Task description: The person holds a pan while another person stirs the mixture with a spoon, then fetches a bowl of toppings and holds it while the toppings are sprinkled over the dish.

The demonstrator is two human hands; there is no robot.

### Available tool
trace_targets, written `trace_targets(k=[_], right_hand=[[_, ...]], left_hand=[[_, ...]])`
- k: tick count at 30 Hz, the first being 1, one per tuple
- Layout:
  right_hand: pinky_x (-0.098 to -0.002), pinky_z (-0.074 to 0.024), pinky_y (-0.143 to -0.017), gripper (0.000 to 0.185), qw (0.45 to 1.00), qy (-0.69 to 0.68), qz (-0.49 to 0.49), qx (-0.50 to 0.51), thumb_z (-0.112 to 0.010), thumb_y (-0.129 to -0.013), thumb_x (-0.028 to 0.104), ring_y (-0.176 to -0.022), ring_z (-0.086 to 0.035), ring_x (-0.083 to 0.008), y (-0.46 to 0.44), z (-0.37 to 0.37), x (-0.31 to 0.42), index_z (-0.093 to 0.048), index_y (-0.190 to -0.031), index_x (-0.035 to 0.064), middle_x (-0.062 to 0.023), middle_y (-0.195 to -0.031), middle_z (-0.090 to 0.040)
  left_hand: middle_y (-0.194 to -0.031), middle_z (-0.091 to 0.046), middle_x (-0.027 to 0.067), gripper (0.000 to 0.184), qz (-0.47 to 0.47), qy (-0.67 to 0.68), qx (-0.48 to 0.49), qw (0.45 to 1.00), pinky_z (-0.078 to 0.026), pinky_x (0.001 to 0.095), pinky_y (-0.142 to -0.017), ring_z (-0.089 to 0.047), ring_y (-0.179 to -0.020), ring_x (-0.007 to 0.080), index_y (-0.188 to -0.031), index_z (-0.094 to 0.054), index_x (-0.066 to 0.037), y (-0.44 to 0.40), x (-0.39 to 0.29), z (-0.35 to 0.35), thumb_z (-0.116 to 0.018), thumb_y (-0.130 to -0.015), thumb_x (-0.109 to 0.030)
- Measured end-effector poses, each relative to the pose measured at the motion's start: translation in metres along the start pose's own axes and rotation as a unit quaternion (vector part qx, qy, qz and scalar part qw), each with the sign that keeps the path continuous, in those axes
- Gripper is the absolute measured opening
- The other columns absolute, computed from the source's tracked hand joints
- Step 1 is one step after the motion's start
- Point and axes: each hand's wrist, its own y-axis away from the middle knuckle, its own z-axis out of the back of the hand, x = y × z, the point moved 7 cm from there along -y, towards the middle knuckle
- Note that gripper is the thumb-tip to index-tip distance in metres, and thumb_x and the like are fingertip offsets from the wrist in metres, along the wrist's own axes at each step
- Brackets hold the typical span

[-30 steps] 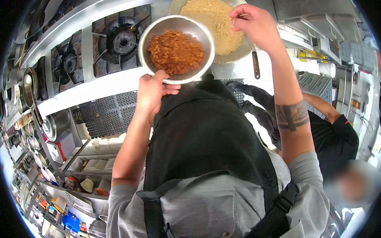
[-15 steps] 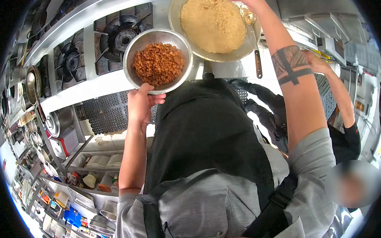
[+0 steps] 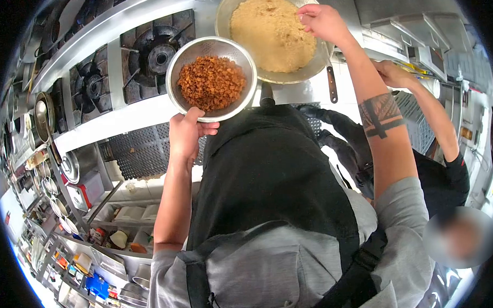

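Note:
My left hand (image 3: 187, 135) grips the near rim of a metal colander (image 3: 248, 72), thumb over the edge and fingers beneath. Reddish-brown crumbles (image 3: 211, 82) lie in it. To its right is a wide pan (image 3: 287, 76) with a dark handle (image 3: 266, 94) pointing towards me, full of a pale tan, grainy mixture (image 3: 272, 36). Over the pan's right side, my right hand (image 3: 326, 23) has its fingers bent and pinched together; whatever may be between them is too small to make out. A few darker bits show on the mixture's surface.
A knife with a riveted brown handle (image 3: 333, 88) lies right of the pan. Gas burners (image 3: 159, 56) are at the left. A co-worker's arm (image 3: 432, 107) reaches in at the right. Shelves with pots and containers (image 3: 98, 257) fill the lower left.
My right hand has come nearer to me from the pan's far right edge, over the mixture. The colander has shifted slightly right in my left hand. The co-worker's hand has moved left.

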Motion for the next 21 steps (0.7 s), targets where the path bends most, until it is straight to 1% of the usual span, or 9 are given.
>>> trace_targets(k=[4, 7, 9, 10, 12, 14, 18, 20, 21], right_hand=[[-0.0276, -0.0564, -0.068, 0.025, 0.997, -0.003, 0.052, 0.062, -0.066, -0.093, 0.017, -0.075, -0.067, -0.0114, -0.007, -0.004, 0.023, -0.071, -0.114, 0.0044, -0.0033, -0.091, -0.072], [-0.0293, -0.0570, -0.073, 0.023, 0.991, 0.114, 0.031, 0.062, -0.068, -0.092, 0.017, -0.080, -0.066, -0.0113, 0.001, 0.005, 0.058, -0.072, -0.110, 0.0040, -0.0020, -0.094, -0.071], [-0.0401, -0.0576, -0.077, 0.023, 0.977, 0.151, 0.132, -0.078, -0.062, -0.087, 0.012, -0.083, -0.073, -0.0308, 0.021, 0.021, 0.097, -0.075, -0.105, 0.0038, -0.0206, -0.098, -0.075], [-0.0401, -0.0576, -0.077, 0.023, 0.977, 0.148, 0.139, -0.073, -0.062, -0.087, 0.012, -0.083, -0.073, -0.0308, 0.027, 0.014, 0.105, -0.075, -0.105, 0.0038, -0.0206, -0.098, -0.075], [-0.0300, -0.0564, -0.082, 0.026, 0.970, -0.078, 0.217, 0.076, -0.071, -0.090, 0.019, -0.085, -0.068, -0.0125, 0.046, -0.010, 0.127, -0.072, -0.112, 0.0040, -0.0043, -0.095, -0.072], [-0.0340, -0.0554, -0.090, 0.033, 0.954, -0.110, 0.205, 0.187, -0.075, -0.088, 0.020, -0.094, -0.070, -0.0184, 0.075, -0.057, 0.140, -0.071, -0.115, 0.0033, -0.0108, -0.102, -0.073], [-0.0454, -0.0552, -0.094, 0.051, 0.939, 0.169, 0.297, 0.044, -0.075, -0.084, 0.018, -0.117, -0.063, -0.0352, 0.115, -0.123, 0.159, -0.061, -0.130, 0.0036, -0.0190, -0.127, -0.064], [-0.0474, -0.0556, -0.090, 0.049, 0.944, 0.214, 0.245, 0.048, -0.073, -0.081, 0.013, -0.117, -0.061, -0.0374, 0.120, -0.136, 0.160, -0.060, -0.128, 0.0040, -0.0191, -0.122, -0.063], [-0.0483, -0.0558, -0.086, 0.038, 0.943, 0.210, 0.258, 0.029, -0.068, -0.080, 0.009, -0.107, -0.064, -0.0374, 0.123, -0.139, 0.159, -0.062, -0.117, 0.0039, -0.0185, -0.111, -0.064]], left_hand=[[-0.083, -0.070, 0.0278, 0.034, -0.007, -0.008, 0.017, 1.000, -0.061, 0.0352, -0.057, -0.073, -0.065, 0.0313, -0.098, -0.059, 0.024, -0.002, -0.008, -0.009, -0.056, -0.092, -0.009], [-0.085, -0.070, 0.0281, 0.034, -0.009, -0.012, 0.027, 1.000, -0.061, 0.0352, -0.057, -0.073, -0.065, 0.0315, -0.098, -0.059, 0.024, -0.001, -0.012, -0.014, -0.055, -0.092, -0.009], [-0.085, -0.070, 0.0282, 0.033, -0.008, -0.013, 0.016, 1.000, -0.061, 0.0353, -0.057, -0.073, -0.065, 0.0316, -0.099, -0.058, 0.024, 0.000, -0.015, -0.016, -0.055, -0.092, -0.009], [-0.086, -0.070, 0.0283, 0.033, -0.012, -0.014, 0.019, 1.000, -0.062, 0.0354, -0.057, -0.073, -0.066, 0.0316, -0.099, -0.058, 0.024, 0.000, -0.018, -0.019, -0.055, -0.092, -0.008], [-0.086, -0.069, 0.0284, 0.032, -0.018, -0.013, 0.015, 1.000, -0.062, 0.0355, -0.058, -0.073, -0.066, 0.0316, -0.099, -0.058, 0.024, 0.003, -0.021, -0.023, -0.054, -0.091, -0.007], [-0.085, -0.069, 0.0284, 0.031, -0.042, -0.010, 0.027, 0.999, -0.063, 0.0357, -0.058, -0.074, -0.066, 0.0322, -0.099, -0.058, 0.024, 0.006, -0.028, -0.032, -0.054, -0.091, -0.006], [-0.089, -0.069, 0.0298, 0.030, -0.036, -0.022, 0.041, 0.998, -0.063, 0.0367, -0.060, -0.073, -0.067, 0.0335, -0.098, -0.058, 0.024, 0.003, -0.025, -0.042, -0.053, -0.091, -0.005], [-0.089, -0.069, 0.0301, 0.030, -0.029, -0.011, 0.041, 0.999, -0.064, 0.0370, -0.060, -0.073, -0.066, 0.0337, -0.097, -0.058, 0.024, 0.004, -0.025, -0.046, -0.053, -0.091, -0.005], [-0.090, -0.069, 0.0305, 0.030, -0.019, 0.005, 0.032, 0.999, -0.064, 0.0374, -0.061, -0.073, -0.066, 0.0339, -0.097, -0.058, 0.024, 0.005, -0.024, -0.045, -0.053, -0.091, -0.005]])
